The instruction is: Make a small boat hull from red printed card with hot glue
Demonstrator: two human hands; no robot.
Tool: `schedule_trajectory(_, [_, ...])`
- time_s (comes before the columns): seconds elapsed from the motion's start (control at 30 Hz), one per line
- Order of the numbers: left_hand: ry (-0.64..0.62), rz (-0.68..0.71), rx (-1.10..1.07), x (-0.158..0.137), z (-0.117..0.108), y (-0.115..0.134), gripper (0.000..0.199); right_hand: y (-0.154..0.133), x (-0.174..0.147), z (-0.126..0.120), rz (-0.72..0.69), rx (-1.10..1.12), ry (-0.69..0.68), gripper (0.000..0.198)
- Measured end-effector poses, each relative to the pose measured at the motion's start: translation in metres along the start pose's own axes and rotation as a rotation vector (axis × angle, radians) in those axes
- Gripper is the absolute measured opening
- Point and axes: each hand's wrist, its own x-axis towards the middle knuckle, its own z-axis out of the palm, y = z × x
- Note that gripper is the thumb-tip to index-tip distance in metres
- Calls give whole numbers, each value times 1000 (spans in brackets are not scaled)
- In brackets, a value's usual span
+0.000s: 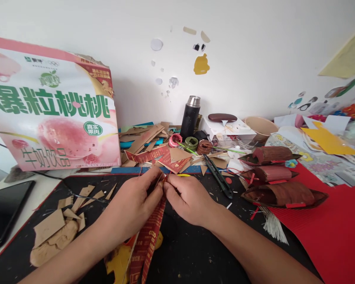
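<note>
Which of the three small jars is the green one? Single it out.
The middle jar, standing between the pink jar and the brown jar; it alone of the three looks green.

Left hand [140,201] and right hand [189,199] meet above black mat [192,252], fingertips pinching far end of red printed strips [149,240]. Beyond right hand, utility knife [217,175] lies near small jars [191,144]. At right, three model boats [292,195] sit by red sheet [337,225]; at left, large drink box [47,106] stands behind cardboard scraps [50,227]. Black flask [190,118] stands near white wall [136,51].
</note>
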Motion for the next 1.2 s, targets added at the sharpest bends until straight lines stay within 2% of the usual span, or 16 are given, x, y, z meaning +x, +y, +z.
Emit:
schedule_trajectory(0.53, [40, -2, 77, 1, 7, -3, 15, 2, 0, 3, 39, -80, 3, 25])
schedule_trajectory(0.83, [81, 7, 145, 3, 8, -3, 12, 2, 1, 6, 66, -3, -1, 22])
schedule_trajectory(1.2, [95, 5, 104, 3, 8, -4, 10, 4, -1, 8, 77, 42, -2, 21])
